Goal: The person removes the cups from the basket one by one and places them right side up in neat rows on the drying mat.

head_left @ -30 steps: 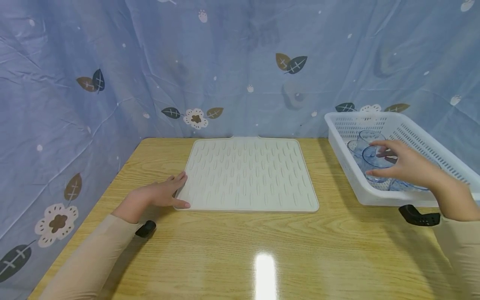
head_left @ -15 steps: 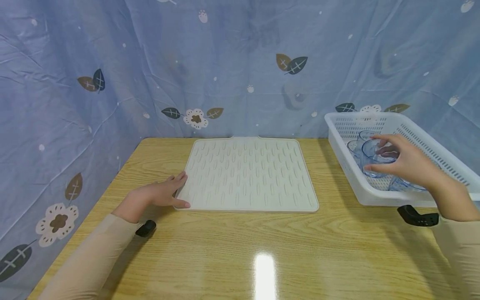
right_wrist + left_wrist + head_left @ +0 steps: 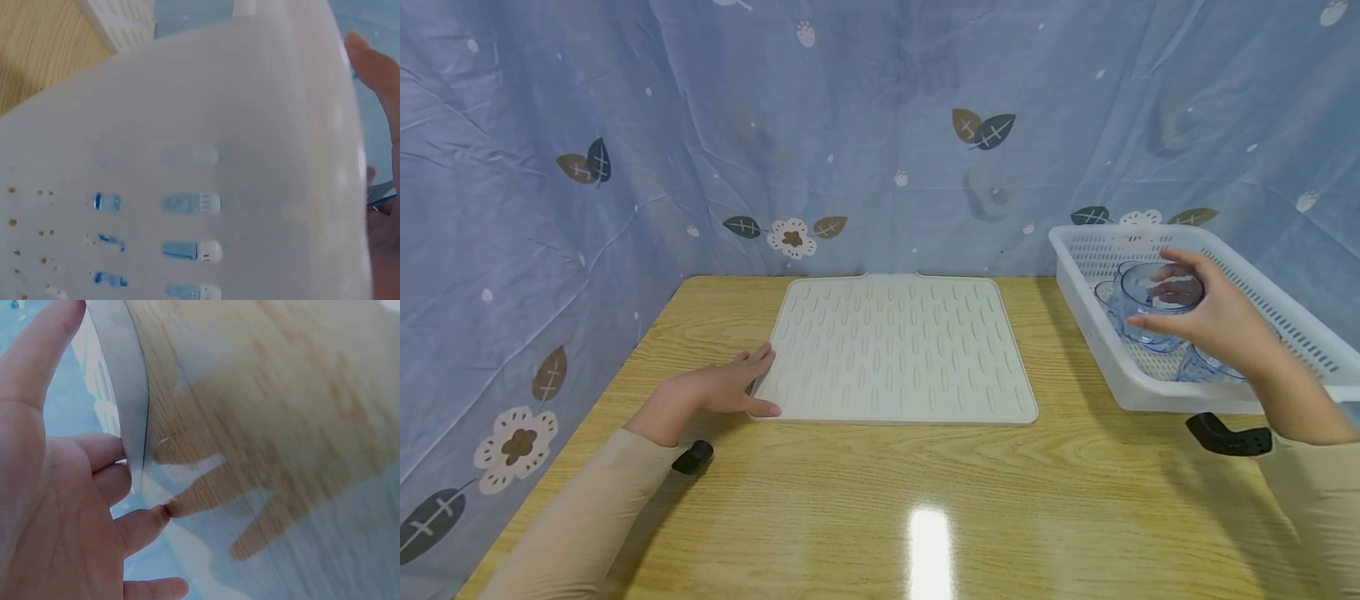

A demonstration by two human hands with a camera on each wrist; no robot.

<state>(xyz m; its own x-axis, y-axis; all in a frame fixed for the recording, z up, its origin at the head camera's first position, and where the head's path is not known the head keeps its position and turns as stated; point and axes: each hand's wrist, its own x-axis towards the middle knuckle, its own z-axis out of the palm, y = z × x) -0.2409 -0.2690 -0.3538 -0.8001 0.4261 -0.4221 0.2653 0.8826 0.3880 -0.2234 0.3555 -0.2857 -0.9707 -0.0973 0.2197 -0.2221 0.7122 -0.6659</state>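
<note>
In the head view my right hand (image 3: pixel 1228 321) grips a clear blue-tinted drinking glass (image 3: pixel 1137 310), thumb on the near side and fingers on the far side. The glass is roughly upright, raised within the white plastic basket (image 3: pixel 1150 390). My left hand (image 3: pixel 718 390) rests at the left front corner of a white ribbed mat (image 3: pixel 895 350), its thumb and fingers extended. The left wrist view shows that hand's palm (image 3: pixel 69 506) beside the mat's edge (image 3: pixel 128 375). In the right wrist view the basket wall (image 3: pixel 262 125) hides most of the hand and the glass.
More blue-tinted glasses (image 3: pixel 1206 367) lie in the basket, in front of and behind the held one. The basket stands at the right of the wooden table (image 3: pixel 850 492). A blue patterned curtain (image 3: pixel 880 133) hangs behind and to the left.
My right hand has closed in around the glass and lifted it slightly, tilting it a little along the way. The left hand and the mat have stayed put.
</note>
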